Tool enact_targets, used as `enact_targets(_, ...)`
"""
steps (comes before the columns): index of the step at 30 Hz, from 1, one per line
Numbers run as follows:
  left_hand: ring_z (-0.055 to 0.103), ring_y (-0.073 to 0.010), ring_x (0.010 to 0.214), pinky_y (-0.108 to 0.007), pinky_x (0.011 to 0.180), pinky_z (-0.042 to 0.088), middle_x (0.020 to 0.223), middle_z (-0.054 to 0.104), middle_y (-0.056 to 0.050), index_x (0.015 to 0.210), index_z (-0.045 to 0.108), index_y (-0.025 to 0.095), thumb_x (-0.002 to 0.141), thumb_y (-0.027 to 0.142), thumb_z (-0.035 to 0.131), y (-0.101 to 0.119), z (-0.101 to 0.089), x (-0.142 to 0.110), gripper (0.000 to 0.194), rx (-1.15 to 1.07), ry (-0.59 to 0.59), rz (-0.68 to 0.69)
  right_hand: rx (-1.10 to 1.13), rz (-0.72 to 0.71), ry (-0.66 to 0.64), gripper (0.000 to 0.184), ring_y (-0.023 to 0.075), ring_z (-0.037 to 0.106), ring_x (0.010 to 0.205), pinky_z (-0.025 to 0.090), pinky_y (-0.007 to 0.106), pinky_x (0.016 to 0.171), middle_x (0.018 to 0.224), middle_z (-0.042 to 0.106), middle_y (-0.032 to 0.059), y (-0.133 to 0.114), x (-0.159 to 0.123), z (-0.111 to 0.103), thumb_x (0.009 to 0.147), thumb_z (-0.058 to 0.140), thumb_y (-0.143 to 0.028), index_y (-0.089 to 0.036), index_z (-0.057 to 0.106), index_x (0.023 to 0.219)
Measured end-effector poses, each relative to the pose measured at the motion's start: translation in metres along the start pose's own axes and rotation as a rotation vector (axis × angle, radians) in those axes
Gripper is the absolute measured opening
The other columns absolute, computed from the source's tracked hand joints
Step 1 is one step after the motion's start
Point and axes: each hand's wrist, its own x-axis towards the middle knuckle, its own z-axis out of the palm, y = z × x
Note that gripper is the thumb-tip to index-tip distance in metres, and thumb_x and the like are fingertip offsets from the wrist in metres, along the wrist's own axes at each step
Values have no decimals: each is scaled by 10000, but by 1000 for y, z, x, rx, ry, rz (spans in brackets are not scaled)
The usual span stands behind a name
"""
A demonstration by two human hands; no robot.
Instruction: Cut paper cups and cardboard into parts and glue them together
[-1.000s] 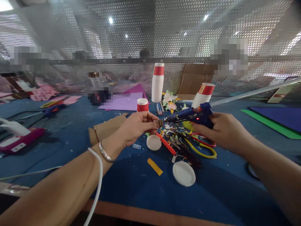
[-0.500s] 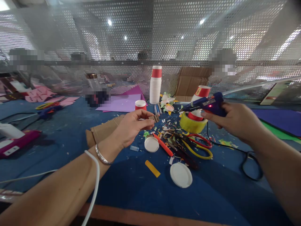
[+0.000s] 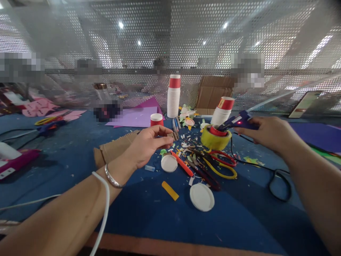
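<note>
Pinched in my left hand [image 3: 150,144] is a small piece of cardboard [image 3: 174,136], held above the table. My right hand [image 3: 270,133] grips a dark blue glue gun [image 3: 243,121] with a lit red light. Its nozzle points down and left into a red cup [image 3: 218,131] that sits inside a roll of yellow tape [image 3: 214,141]. Whether the nozzle touches the cup I cannot tell. Just behind my left fingers stands a red paper cup [image 3: 156,120] with a white top. A larger cardboard sheet [image 3: 117,147] lies beside my left wrist.
Scissors [image 3: 221,169], an orange-red cutter [image 3: 182,163], two white discs [image 3: 201,197] and many paper scraps lie in the middle. Stacked paper cups [image 3: 173,97] stand behind. A black cord [image 3: 282,174] loops below my right arm; a white cable [image 3: 105,209] crosses my left forearm.
The glue gun has gone down and its nozzle has moved from above the tape roll to the red cup inside it. My left hand still holds the cardboard piece. The view has shifted slightly.
</note>
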Motion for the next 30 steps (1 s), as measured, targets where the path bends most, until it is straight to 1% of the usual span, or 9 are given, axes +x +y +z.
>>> enact_targets(3,618,-118,729,-289,720,495,805,657,-4,860,684,135,677,162,786,0,1,0,211,14,-5,6,90,51,-70,411,226,627,541,382,313,569,477,612,4,-4,-1,5,766,632,-575,-185,691,884)
enact_targets(7,619,-109,723,-275,712,497,813,655,0,849,672,131,685,156,769,1,2,0,192,30,-14,5,95,54,-63,408,233,641,598,388,321,575,565,666,26,-2,1,11,757,627,-564,-193,705,906)
enact_targets(10,614,-106,727,-269,709,496,812,652,-6,854,668,125,701,146,751,1,3,-1,176,53,-21,1,22,21,54,400,269,652,707,388,340,573,753,733,77,0,0,14,754,605,-573,-214,718,889)
enact_targets(12,614,-110,735,-272,712,496,816,653,-14,861,667,123,711,149,745,0,3,-1,171,68,-24,-2,-31,15,135,409,294,655,791,388,350,573,890,751,90,-3,-4,13,760,596,-581,-240,725,945)
enact_targets(14,616,-115,737,-279,716,497,818,653,-18,867,666,124,714,151,743,0,4,0,173,74,-23,-5,-90,26,166,425,317,655,838,388,358,579,936,752,90,-9,-11,12,767,594,-579,-260,722,1017)
enact_targets(17,615,-118,730,-293,724,499,819,651,-19,878,666,128,714,158,744,-1,4,0,184,78,-21,1,-119,-95,267,388,319,650,931,427,366,656,1003,741,110,-18,-19,14,769,611,-483,-227,713,1043)
enact_targets(21,611,-121,733,-303,733,502,833,656,-25,881,667,130,705,173,756,-1,3,0,201,78,-32,16,-46,-188,320,331,284,659,854,439,361,682,995,750,113,-18,-16,21,766,570,-373,-204,715,1011)
enact_targets(26,610,-125,753,-294,733,500,830,653,-24,866,665,128,704,182,762,-2,2,0,197,72,-47,24,40,-154,330,347,266,649,779,443,351,682,884,753,117,-14,-8,21,758,576,-374,-182,739,996)
enact_targets(30,606,-121,747,-289,723,499,825,646,-17,865,663,128,703,188,767,-2,2,-1,202,71,-49,25,15,-153,330,361,267,662,820,453,347,717,944,760,135,-18,-10,17,785,592,-335,-151,746,1054)
